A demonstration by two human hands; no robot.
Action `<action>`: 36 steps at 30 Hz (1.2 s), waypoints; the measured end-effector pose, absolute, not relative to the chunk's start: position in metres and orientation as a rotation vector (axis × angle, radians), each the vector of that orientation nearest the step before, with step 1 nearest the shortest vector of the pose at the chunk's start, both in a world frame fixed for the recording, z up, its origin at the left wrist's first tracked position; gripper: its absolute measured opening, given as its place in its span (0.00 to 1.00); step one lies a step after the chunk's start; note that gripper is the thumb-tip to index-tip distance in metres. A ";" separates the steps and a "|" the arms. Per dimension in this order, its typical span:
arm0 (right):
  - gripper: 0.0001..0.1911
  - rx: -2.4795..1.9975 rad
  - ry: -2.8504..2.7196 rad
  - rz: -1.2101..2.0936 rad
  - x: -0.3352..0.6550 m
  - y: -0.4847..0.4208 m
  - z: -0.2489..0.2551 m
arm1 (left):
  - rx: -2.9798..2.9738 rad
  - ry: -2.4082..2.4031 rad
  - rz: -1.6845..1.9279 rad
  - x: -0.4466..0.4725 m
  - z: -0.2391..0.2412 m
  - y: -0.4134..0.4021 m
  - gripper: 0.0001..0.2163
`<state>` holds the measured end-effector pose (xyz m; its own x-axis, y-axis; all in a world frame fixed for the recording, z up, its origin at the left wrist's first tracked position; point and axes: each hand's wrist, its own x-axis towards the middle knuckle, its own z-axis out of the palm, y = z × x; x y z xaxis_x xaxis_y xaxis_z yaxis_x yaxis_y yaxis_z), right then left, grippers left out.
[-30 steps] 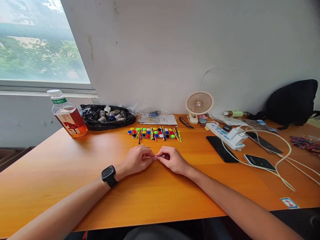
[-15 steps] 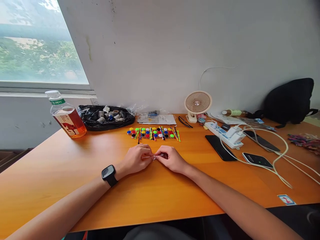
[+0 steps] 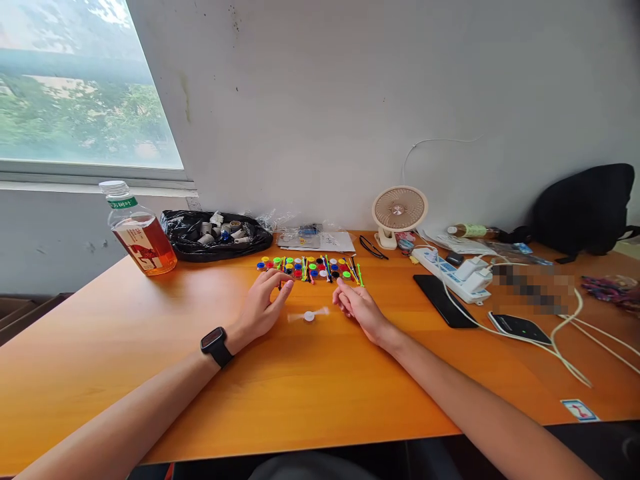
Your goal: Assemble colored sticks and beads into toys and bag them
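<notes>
A small white disc with a thin pale stick through it [image 3: 309, 315] lies on the orange table [image 3: 300, 400], its stick blurred. My left hand [image 3: 263, 305], with a black watch on the wrist, rests just left of it with fingers spread and nothing in them. My right hand [image 3: 359, 307] lies just right of it, fingers stretched out and empty. Neither hand touches the piece. Just beyond my fingertips is a row of small coloured discs and thin coloured sticks [image 3: 310, 267].
A bottle of amber tea [image 3: 140, 230] stands at the back left beside a black bag of small parts [image 3: 215, 233]. A small desk fan [image 3: 399, 212], glasses, a power strip [image 3: 457, 272] with white cables, phones [image 3: 443, 299] and a black backpack [image 3: 585, 210] fill the right side.
Both hands were pinched together on the white piece. They have let it go and moved apart and forward, fingers now open. The piece lies between them, its stick blurred.
</notes>
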<state>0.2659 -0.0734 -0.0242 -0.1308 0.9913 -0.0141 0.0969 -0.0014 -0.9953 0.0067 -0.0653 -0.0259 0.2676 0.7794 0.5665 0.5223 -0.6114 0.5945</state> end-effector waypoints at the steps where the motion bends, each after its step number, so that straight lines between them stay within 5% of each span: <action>1: 0.36 -1.220 -1.364 1.247 0.267 -0.072 -0.024 | 2.252 1.222 1.280 0.003 -0.026 -0.062 0.13; 6: 0.41 -1.197 -1.387 1.202 0.273 -0.068 -0.026 | 2.255 1.436 1.329 -0.027 -0.037 -0.035 0.10; 17: 0.35 -1.191 -1.367 1.305 0.275 -0.068 -0.029 | 2.237 1.623 1.028 -0.070 -0.063 0.005 0.26; 31: 0.35 -1.202 -1.415 1.281 0.276 -0.067 -0.033 | 2.402 1.498 1.078 -0.053 -0.047 -0.012 0.08; 36: 0.35 -1.216 -1.421 1.268 0.275 -0.067 -0.032 | 2.235 1.494 1.134 -0.051 -0.049 -0.011 0.10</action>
<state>0.2752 -0.0674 -0.0322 -0.1617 0.9868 -0.0082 0.1198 0.0113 -0.9927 -0.0509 -0.0109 -0.0488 0.1842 0.8609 0.4742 0.6883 -0.4574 0.5631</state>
